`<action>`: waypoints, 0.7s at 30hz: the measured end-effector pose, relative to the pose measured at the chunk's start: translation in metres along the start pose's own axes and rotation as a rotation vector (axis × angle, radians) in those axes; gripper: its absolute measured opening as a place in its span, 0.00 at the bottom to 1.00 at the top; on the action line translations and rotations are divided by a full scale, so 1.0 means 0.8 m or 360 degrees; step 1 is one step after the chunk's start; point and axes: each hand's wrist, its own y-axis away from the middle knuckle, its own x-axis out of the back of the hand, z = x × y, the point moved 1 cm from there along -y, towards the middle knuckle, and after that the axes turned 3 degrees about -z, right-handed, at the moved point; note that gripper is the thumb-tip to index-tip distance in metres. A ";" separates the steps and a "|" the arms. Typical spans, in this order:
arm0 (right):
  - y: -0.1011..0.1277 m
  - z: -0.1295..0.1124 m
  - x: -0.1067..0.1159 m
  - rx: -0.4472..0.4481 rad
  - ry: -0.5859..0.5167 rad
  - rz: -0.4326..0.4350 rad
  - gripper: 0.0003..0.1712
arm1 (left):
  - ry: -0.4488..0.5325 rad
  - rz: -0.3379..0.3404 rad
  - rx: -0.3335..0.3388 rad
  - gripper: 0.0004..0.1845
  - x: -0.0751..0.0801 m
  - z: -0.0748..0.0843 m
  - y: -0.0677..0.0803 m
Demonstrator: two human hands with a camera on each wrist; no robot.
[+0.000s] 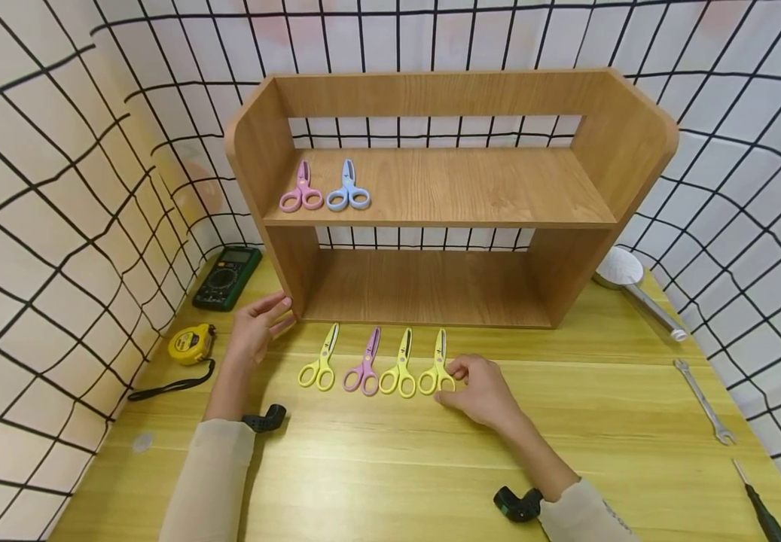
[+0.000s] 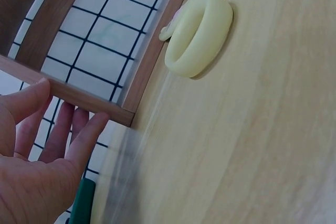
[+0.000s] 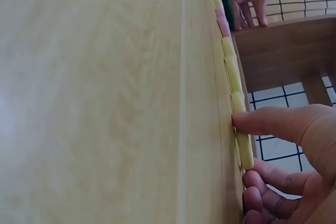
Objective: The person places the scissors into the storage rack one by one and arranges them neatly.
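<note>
In the head view a row of scissors lies in front of the shelf: yellow scissors (image 1: pixel 318 368), purple scissors (image 1: pixel 364 372), another yellow pair (image 1: pixel 400 374) and, at the right end, yellow scissors (image 1: pixel 434 376). My right hand (image 1: pixel 483 391) pinches the handles of that right-end pair between thumb (image 3: pixel 262 120) and index finger, blades pointing at the shelf. My left hand (image 1: pixel 255 331) touches the lower left side of the wooden shelf (image 1: pixel 424 224), its fingers fairly straight along the panel edge. On the upper board lie pink scissors (image 1: pixel 302 194) and blue scissors (image 1: pixel 348 194).
Left of the shelf are a multimeter (image 1: pixel 225 277) and a yellow tape measure (image 1: pixel 190 344) with a black strap. On the right lie a round-headed tool with a metal handle (image 1: pixel 648 301), a wrench (image 1: pixel 704 401) and a screwdriver (image 1: pixel 763 512). Grid-patterned cloth walls surround the table.
</note>
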 end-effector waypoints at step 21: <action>0.040 -0.043 0.070 0.0123 -0.0460 -0.0010 0.19 | 0.0004 -0.0012 -0.0035 0.25 0.001 -0.002 -0.001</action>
